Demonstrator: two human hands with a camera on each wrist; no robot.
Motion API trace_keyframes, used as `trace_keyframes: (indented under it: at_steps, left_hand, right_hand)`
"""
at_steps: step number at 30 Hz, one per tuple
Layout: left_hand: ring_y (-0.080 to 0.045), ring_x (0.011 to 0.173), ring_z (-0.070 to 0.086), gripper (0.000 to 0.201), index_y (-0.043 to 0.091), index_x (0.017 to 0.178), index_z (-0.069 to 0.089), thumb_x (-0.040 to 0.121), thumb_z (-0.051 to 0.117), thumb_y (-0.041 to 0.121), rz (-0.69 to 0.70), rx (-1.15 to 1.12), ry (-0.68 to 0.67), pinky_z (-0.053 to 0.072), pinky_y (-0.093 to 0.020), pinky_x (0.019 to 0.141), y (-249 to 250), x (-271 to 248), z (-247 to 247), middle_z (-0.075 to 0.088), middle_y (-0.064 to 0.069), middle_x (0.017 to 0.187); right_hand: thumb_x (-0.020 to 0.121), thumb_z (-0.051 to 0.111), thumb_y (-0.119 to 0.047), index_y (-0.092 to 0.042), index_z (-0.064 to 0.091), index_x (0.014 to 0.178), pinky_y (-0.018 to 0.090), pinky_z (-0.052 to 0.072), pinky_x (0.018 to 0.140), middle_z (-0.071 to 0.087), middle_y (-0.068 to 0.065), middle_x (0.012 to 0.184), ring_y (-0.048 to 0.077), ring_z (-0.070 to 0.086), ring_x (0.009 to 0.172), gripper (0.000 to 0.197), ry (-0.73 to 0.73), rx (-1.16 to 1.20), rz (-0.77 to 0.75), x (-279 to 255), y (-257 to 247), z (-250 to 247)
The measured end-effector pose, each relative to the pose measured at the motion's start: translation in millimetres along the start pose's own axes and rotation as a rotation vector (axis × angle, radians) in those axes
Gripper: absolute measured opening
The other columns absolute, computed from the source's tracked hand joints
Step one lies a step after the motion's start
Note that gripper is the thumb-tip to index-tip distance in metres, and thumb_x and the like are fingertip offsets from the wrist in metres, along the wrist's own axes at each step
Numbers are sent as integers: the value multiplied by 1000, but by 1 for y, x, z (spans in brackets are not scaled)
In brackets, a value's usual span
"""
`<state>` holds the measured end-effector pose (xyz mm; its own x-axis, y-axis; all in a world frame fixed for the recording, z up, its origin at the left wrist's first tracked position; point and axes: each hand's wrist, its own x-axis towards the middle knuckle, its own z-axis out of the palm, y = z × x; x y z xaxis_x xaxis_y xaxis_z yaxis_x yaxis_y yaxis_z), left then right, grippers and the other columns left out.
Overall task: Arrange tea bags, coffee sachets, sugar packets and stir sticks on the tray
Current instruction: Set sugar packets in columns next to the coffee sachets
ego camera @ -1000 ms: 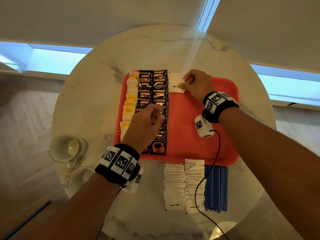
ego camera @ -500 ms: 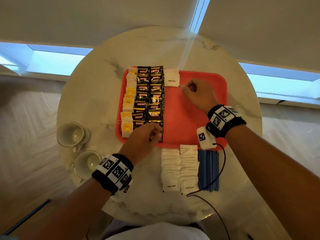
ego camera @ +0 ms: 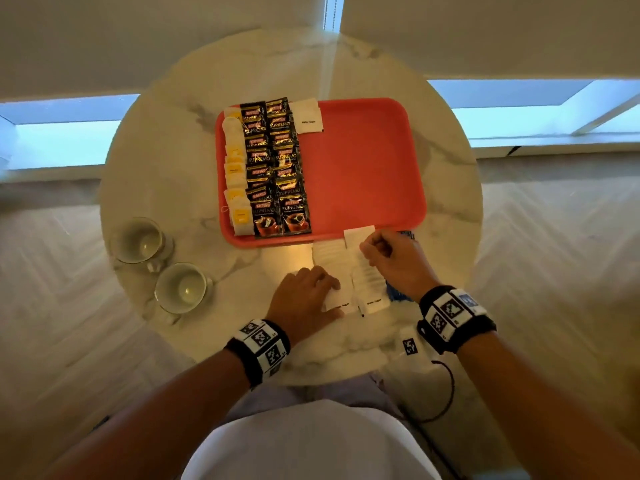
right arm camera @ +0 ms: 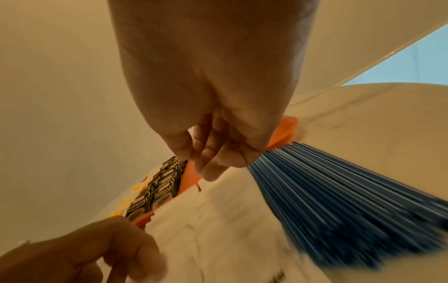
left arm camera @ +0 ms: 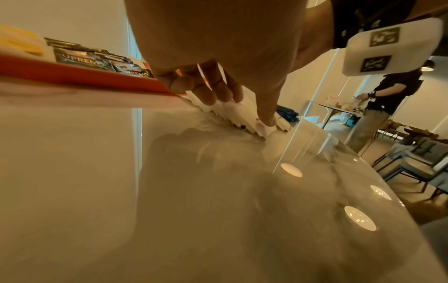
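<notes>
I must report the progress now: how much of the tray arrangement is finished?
Done: tea bags and coffee sachets lie in rows on the tray, plus one sugar packet. In hand: the right hand pinches a packet from the sugar stacks; the left hand rests on them. Left: remaining sugar and the blue stir sticks.
</notes>
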<state>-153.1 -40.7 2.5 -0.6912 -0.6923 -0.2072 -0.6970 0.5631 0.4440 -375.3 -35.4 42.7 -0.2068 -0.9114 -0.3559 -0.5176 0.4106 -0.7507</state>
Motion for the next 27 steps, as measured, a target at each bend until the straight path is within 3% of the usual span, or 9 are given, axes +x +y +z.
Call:
trace_keyframes:
  at_steps: [4, 7, 10, 18, 21, 23, 25, 27]
  left_hand:
    - [-23, 93, 57, 43, 27, 103, 65, 76, 71, 60, 2, 65, 41, 43, -37, 74, 0, -6, 6, 59, 4, 105]
    - [-22, 100, 55, 39, 30, 103, 64, 77, 69, 59, -90, 60, 52, 40, -38, 80, 4, -10, 9, 59, 5, 107]
    - [-18, 104, 51, 39, 35, 101, 60, 79, 62, 67, -226, 53, 3, 32, -35, 83, 6, -11, 12, 58, 11, 105]
    - [-17, 95, 55, 49, 36, 83, 56, 75, 50, 83, -377, 71, -120, 30, -38, 83, 6, -10, 5, 59, 13, 98]
    - [-18, 84, 54, 46, 32, 67, 47, 77, 57, 76, -398, -24, -139, 32, -36, 76, 4, -9, 4, 54, 13, 84]
    - [-19, 77, 52, 48, 30, 58, 44, 81, 63, 67, -415, -106, -128, 31, -34, 72, 5, -9, 4, 48, 13, 72]
    - [-21, 77, 56, 39, 29, 60, 53, 83, 67, 58, -416, -186, -122, 33, -34, 70, 4, -10, 6, 48, 11, 69]
    - [-20, 79, 58, 28, 31, 71, 63, 85, 67, 55, -373, -187, -114, 37, -33, 68, 0, -14, 7, 48, 12, 74]
  right_hand:
    - [93, 67, -30, -21, 63, 84, 33, 54, 74, 67, -4, 76, 19, 66, 77, 13, 35, 7, 39, -27, 16, 10]
    - [94, 66, -29, -20, 63, 84, 35, 55, 75, 68, -1, 77, 20, 67, 76, 14, 39, 9, 41, -39, 23, 16]
    - [95, 65, -29, -20, 63, 84, 29, 54, 72, 68, 0, 77, 20, 66, 75, 14, 13, 19, 44, -45, 25, 21]
    - [96, 65, -29, -21, 62, 84, 33, 55, 75, 68, 4, 81, 21, 65, 76, 14, -75, 56, 12, -41, 25, 26]
    - [96, 64, -29, -19, 63, 87, 27, 52, 72, 68, 6, 82, 19, 62, 74, 13, -109, 51, -4, -39, 25, 26]
    - [97, 63, -27, -16, 64, 89, 19, 48, 67, 66, 7, 81, 9, 55, 66, 13, -136, 39, -31, -39, 25, 27]
    - [97, 64, -26, -16, 63, 88, 17, 45, 65, 64, 6, 77, 4, 49, 63, 13, -147, 36, -51, -39, 25, 27]
    - [96, 64, -23, -16, 63, 89, 23, 48, 67, 63, 3, 76, 5, 50, 64, 10, -166, 35, -79, -39, 25, 27]
